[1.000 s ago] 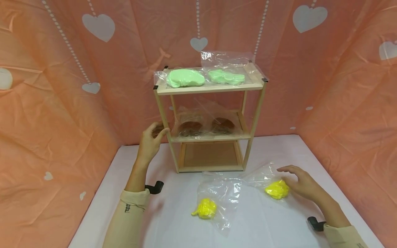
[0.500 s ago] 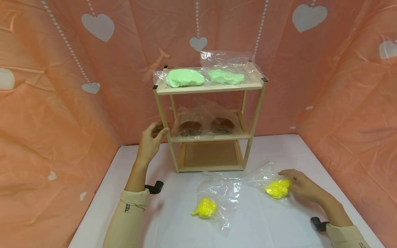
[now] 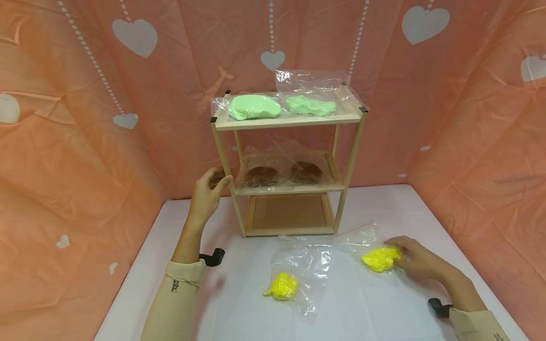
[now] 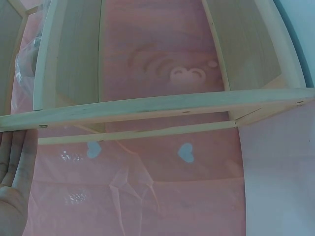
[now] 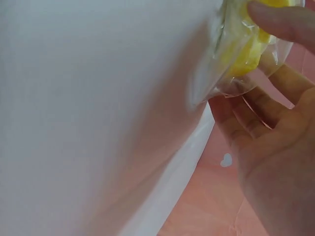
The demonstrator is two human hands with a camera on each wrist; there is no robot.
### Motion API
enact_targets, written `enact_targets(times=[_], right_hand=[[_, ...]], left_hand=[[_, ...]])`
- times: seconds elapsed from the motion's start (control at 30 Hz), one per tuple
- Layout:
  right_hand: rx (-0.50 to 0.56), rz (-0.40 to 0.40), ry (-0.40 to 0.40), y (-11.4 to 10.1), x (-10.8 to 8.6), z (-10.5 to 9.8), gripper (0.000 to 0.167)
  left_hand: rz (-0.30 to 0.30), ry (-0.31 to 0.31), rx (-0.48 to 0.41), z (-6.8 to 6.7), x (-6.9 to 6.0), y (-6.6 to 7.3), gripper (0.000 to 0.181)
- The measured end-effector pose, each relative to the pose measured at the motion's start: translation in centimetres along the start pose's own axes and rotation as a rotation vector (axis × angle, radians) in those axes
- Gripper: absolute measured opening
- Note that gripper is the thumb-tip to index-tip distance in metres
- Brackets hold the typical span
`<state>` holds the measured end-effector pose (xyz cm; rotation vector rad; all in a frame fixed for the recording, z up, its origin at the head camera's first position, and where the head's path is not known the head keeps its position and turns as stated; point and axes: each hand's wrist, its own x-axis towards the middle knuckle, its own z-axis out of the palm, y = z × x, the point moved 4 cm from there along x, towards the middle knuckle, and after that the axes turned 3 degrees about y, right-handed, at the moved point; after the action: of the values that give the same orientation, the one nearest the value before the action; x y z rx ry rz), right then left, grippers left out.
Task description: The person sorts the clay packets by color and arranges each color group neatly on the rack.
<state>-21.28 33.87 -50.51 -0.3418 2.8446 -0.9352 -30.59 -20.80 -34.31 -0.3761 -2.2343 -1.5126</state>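
In the head view the left hand (image 3: 205,196) grips the left front post of a wooden three-tier rack (image 3: 290,190), thumb in front and fingers behind. The right hand (image 3: 420,259) pinches the right yellow lump (image 3: 381,258) through its clear bag; the right wrist view shows the thumb (image 5: 280,22) on the bagged yellow lump (image 5: 246,56), fingers at its other side. Another bagged yellow lump (image 3: 284,286) lies on the table, left of it. At its edge, the left wrist view shows part of the left hand (image 4: 15,182) against the rack's post (image 4: 162,109).
Two bagged pale green pieces (image 3: 255,107) lie on the top shelf. Bagged brown round pieces (image 3: 306,173) are on the middle shelf. A white cloth covers the table (image 3: 239,312), and pink curtains (image 3: 183,71) with hearts surround it.
The right hand's fingers have closed in on the right yellow lump, which has shifted and tilted slightly. The left hand and the rack have stayed as they were.
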Motion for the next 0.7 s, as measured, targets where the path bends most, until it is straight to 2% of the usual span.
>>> enact_targets(times=[0.23, 0.5, 0.6, 0.7], right_hand=[[-0.030, -0.012, 0.008, -0.24, -0.03, -0.09, 0.050], [-0.097, -0.062, 0.090, -0.45, -0.04, -0.13, 0.044], [-0.134, -0.049, 0.106, -0.44, -0.08, -0.10, 0.044], [-0.136, -0.031, 0.089, -0.38, -0.01, -0.16, 0.046]], left_hand=[[-0.007, -0.003, -0.002, 0.01, 0.00, 0.00, 0.032], [0.000, 0.003, -0.004, 0.08, 0.05, 0.16, 0.031], [0.005, 0.003, -0.006, 0.08, 0.05, 0.18, 0.031], [0.004, 0.001, -0.012, 0.07, 0.02, 0.17, 0.031]])
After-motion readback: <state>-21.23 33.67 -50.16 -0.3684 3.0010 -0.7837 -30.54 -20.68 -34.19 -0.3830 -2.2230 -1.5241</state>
